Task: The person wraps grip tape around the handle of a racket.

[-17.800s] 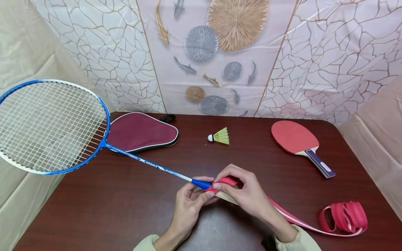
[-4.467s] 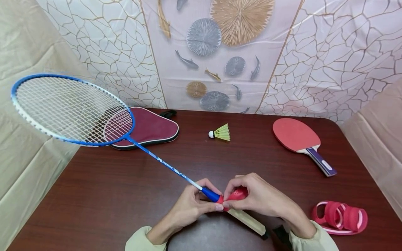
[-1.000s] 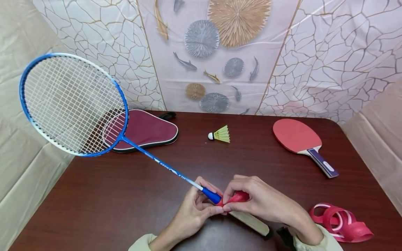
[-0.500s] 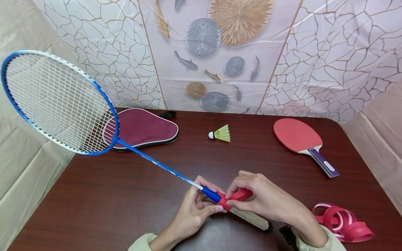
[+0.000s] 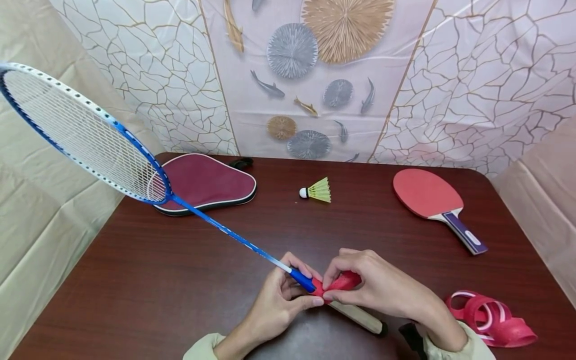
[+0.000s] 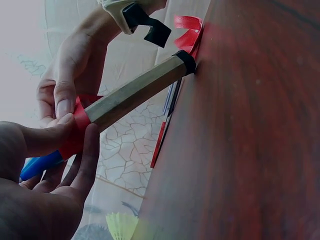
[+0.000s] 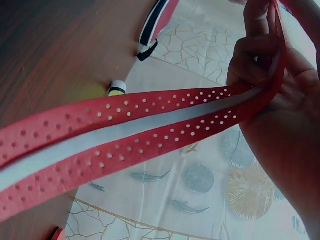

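My left hand (image 5: 274, 305) holds a blue-and-white badminton racket (image 5: 211, 221) at the top of its handle, by the blue cone (image 6: 42, 164). Red grip tape (image 6: 76, 131) is wrapped there, with my left thumb and fingers around it. The bare, faceted wooden handle (image 6: 140, 92) runs on to a black end cap (image 6: 186, 61). Pinched between my right hand's (image 5: 382, 285) thumb and fingers is the tape (image 5: 345, 281) at the wrap. In the right wrist view the tape (image 7: 165, 137) hangs away from that hand, perforated, with a pale centre strip. Its loose coil (image 5: 499, 325) lies at the right.
A maroon paddle case (image 5: 209, 180) lies at the back left, partly behind the racket head. Beyond the hands is a yellow shuttlecock (image 5: 318, 190). A red table tennis paddle (image 5: 427, 192) rests at the right on the brown table (image 5: 148, 280). Patterned cloth (image 5: 297, 100) hangs behind.
Over the last second the racket has turned about its shaft, its head swinging left and closer to edge-on. Since the earliest frame the tape stretch to the coil has shortened and the coil has loosened.
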Tool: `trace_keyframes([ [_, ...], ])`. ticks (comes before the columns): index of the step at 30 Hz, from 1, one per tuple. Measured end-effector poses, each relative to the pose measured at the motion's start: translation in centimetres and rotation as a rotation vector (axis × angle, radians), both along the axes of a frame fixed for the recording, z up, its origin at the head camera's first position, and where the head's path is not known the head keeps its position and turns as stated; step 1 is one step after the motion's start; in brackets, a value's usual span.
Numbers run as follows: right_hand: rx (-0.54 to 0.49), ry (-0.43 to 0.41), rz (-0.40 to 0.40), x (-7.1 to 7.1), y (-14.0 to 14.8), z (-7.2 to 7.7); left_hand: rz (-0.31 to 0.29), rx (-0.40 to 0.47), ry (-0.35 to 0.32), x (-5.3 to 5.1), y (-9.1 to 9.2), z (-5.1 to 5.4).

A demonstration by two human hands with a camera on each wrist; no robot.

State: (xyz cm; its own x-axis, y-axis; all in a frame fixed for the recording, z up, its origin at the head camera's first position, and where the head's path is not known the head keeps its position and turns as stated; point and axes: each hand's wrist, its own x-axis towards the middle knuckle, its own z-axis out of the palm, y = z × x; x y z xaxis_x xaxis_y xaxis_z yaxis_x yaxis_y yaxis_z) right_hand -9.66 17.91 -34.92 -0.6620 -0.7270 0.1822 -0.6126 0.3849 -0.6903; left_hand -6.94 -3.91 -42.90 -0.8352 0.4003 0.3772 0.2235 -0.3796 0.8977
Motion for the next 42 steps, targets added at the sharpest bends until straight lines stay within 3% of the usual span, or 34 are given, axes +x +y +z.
trace_keyframes([
  [4, 0.01, -0.013, -0.008, -0.19, 0.36, 0.08, -0.004, 0.004, 0.001, -0.03, -0.01, 0.08],
  [10, 0.003, 0.045, -0.025, -0.18, 0.1, -0.26, -0.017, -0.003, 0.003, -0.17, -0.12, 0.19],
  [15, -0.003, 0.047, -0.009, -0.14, -0.18, -0.53, -0.042, -0.021, -0.033, -0.31, -0.24, 0.22],
  [22, 0.009, 0.035, 0.01, -0.04, -0.35, -0.48, -0.027, -0.008, -0.072, -0.18, -0.39, 0.01],
  [32, 0.017, 0.018, 0.008, -0.09, 0.25, -0.12, -0.013, -0.03, -0.028, -0.23, -0.37, 0.08],
  [42, 0.044, 0.012, -0.008, -0.24, -0.28, -0.83, -0.037, -0.043, -0.045, -0.34, -0.35, 0.07],
])
